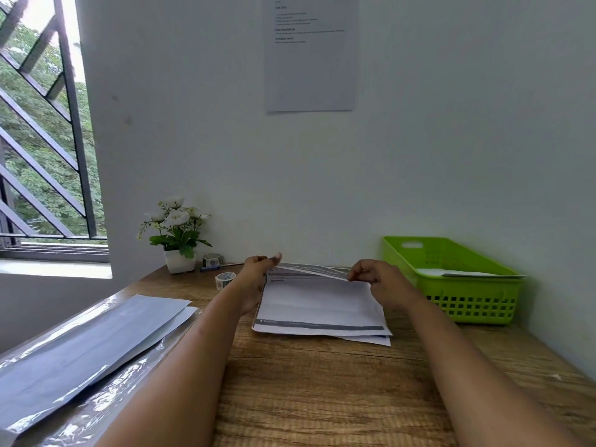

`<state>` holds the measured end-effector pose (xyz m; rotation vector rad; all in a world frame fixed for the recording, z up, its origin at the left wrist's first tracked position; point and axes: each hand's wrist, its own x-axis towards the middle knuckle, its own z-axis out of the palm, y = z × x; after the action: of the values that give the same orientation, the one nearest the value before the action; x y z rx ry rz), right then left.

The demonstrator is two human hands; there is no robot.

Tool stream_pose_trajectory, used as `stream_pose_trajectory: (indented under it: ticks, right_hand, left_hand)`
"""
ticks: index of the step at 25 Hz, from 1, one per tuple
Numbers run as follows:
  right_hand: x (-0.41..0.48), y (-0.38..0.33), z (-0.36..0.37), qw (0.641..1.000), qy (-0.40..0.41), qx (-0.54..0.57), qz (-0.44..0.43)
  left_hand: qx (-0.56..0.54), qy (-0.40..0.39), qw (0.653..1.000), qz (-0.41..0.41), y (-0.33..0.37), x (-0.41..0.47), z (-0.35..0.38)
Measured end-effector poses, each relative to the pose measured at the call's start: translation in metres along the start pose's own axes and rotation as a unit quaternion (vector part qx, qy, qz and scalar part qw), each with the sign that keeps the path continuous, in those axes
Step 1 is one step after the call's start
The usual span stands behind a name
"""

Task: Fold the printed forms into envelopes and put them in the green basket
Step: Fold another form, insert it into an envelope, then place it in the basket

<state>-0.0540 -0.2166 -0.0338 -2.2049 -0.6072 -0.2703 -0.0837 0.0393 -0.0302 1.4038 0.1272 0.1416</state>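
Pinching printed form far edge: left hand, right hand; both arms outstretched.

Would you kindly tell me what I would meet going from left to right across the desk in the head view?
Plastic-wrapped envelopes → potted flowers → nearer tape roll → left hand → printed forms → right hand → green basket.

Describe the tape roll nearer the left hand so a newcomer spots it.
Start at the flower pot by the wall. Two tape rolls lie to its right. The front roll is beside the left hand; the back roll sits nearer the wall.
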Motion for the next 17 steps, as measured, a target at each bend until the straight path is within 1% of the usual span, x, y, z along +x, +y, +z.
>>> stream_pose_trajectory:
  ticks: [5, 8, 11, 13, 15, 17]
  right_hand:
    - [0.000, 0.004, 0.002, 0.998, -0.045, 0.019, 0.033]
    - [0.000, 0.002, 0.003, 0.998, -0.007, 0.035, 0.052]
    - [-0.003, 0.001, 0.000, 0.995, 0.056, 0.052, 0.060]
    - [-0.006, 0.004, 0.000, 0.989, 0.062, 0.114, 0.072]
    - [-0.008, 0.007, 0.001, 0.979, 0.051, 0.180, 0.086]
    - [-0.008, 0.011, 0.002, 0.972, 0.059, 0.205, 0.096]
  left_hand:
    - [0.035, -0.009, 0.999, 0.007, -0.006, 0.003, -0.005]
    - [0.034, -0.021, 0.999, 0.018, -0.005, 0.004, -0.007]
    - [-0.014, -0.048, 0.998, 0.030, -0.005, 0.004, -0.006]
    - [-0.051, -0.065, 0.996, 0.038, -0.003, 0.004, -0.005]
    - [-0.068, -0.084, 0.993, 0.039, -0.002, 0.004, -0.006]
    - [-0.070, -0.100, 0.991, 0.047, -0.003, 0.003, -0.007]
